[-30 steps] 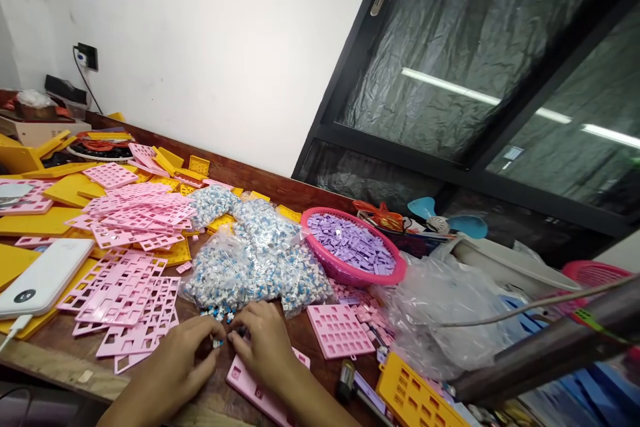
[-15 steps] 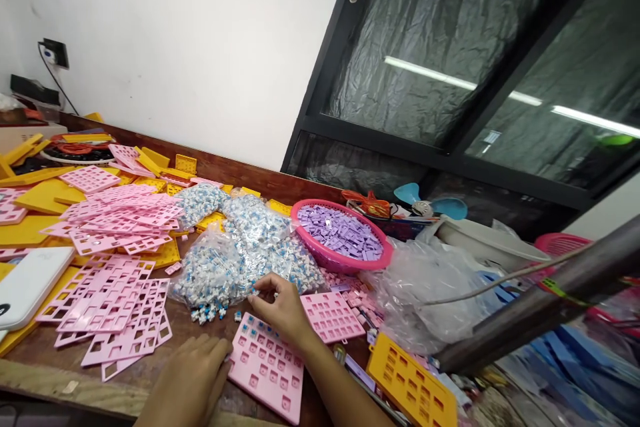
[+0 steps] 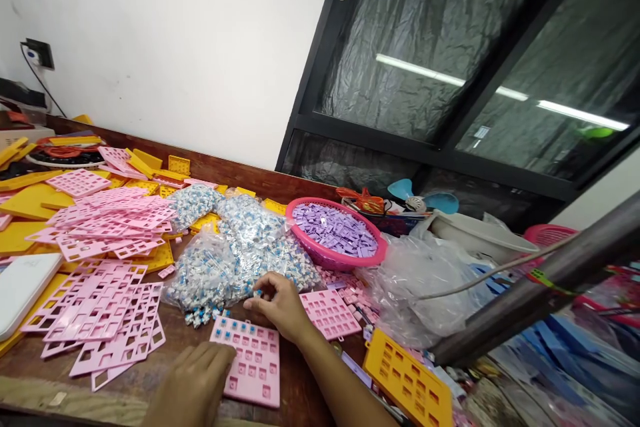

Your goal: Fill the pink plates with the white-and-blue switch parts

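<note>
A pink plate (image 3: 253,373) with square recesses lies on the table before me, small blue-and-white pieces sitting in recesses along its far side. My left hand (image 3: 203,373) grips this plate at its left edge, fingers bent over the rim and partly covering it. Above the plate's far right corner, my right hand (image 3: 277,307) pinches a small blue-and-white plastic piece (image 3: 258,293) between thumb and fingertips. Just beyond is a loose heap of the same pieces (image 3: 200,315), spilling from a clear plastic bag (image 3: 207,267). A second pink plate (image 3: 330,313) lies right of my right hand.
Pink perforated sheets (image 3: 100,307) are stacked at left, near a white device (image 3: 25,293). Behind stands a pink basket (image 3: 377,253) of purple pieces. A yellow plate (image 3: 407,380) and clear plastic bags (image 3: 425,293) lie at right, where a dark pole (image 3: 540,287) slants across.
The pink plate has turned and shifted left under my left hand, now lying squarer to me. My right hand stays near the heap. The whole view has shifted slightly.
</note>
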Tool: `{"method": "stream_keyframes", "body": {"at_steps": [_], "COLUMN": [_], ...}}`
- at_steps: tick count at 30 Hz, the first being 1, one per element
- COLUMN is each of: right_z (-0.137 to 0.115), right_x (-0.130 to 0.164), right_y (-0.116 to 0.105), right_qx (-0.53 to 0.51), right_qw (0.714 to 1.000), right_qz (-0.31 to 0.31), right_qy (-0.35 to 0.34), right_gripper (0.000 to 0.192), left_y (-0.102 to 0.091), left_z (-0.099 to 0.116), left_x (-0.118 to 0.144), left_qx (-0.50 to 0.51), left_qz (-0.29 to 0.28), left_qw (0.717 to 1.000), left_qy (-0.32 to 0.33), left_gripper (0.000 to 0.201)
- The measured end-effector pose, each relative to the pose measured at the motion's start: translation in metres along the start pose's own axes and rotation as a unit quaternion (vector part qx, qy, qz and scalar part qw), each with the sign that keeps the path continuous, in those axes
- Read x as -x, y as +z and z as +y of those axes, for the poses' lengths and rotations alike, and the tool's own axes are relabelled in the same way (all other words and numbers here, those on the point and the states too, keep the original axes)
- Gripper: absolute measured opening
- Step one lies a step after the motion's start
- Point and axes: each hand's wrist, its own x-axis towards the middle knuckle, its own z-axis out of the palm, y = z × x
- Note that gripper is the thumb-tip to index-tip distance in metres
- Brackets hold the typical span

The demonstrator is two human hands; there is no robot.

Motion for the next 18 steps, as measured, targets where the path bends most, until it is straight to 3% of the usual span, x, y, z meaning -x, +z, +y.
{"method": "stream_keyframes", "body": {"at_steps": [5, 9, 14, 18], "right_z": [0.004, 0.007, 0.001, -0.007], "right_x": [0.001, 0.001, 0.002, 0.003], "right_y": [-0.002, 0.004, 0.001, -0.004], "right_qx": [0.060, 0.059, 0.067, 0.095], "right_qw": [0.994, 0.984, 0.979, 0.974], "right_qz": [-0.089, -0.171, -0.192, -0.197], "right_qy": [-0.033, -0.006, -0.021, -0.055], "right_gripper": [0.026, 0.024, 0.021, 0.011], "left_y": [-0.018, -0.031, -0.036, -0.033], "left_z": [-0.007, -0.012, -0.022, -0.021], "left_x": [0.004, 0.001, 0.003, 0.006], "left_qx": [0.032, 0.100, 0.118, 0.045], "left_qz": [0.038, 0.042, -0.030, -0.042], "left_qw": [0.997, 0.991, 0.983, 0.989], "left_qy": [-0.057, -0.079, -0.138, -0.133], "left_gripper": [0.021, 0.023, 0.026, 0.026]}}
